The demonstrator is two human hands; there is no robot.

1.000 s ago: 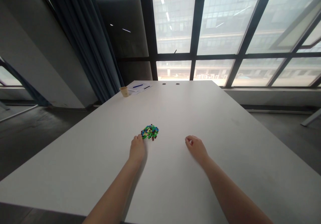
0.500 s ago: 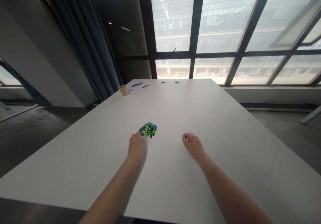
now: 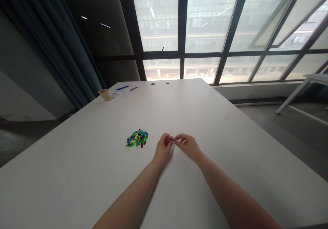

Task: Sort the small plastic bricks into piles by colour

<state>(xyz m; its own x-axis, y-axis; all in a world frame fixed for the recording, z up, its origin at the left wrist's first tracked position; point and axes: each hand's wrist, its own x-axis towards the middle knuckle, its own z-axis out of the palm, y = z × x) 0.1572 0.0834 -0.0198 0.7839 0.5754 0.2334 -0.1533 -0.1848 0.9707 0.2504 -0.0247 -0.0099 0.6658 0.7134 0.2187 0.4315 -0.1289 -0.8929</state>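
Our left hand [image 3: 162,149] and right hand [image 3: 188,145] pinch a tiny brick [image 3: 174,140] between them; a slipped grip could flick it across the worktop [image 3: 77,174]

**One left hand [image 3: 162,149], one right hand [image 3: 189,146], one heap of mini plastic bricks [image 3: 137,138], way too many to count lol**
Also one white table [image 3: 77,174], one paper cup [image 3: 104,94], one blue pen [image 3: 122,88], one dark pen [image 3: 133,89], and two round table grommets [image 3: 153,83].

a loose heap of green, blue, brown bricks [image 3: 137,138].
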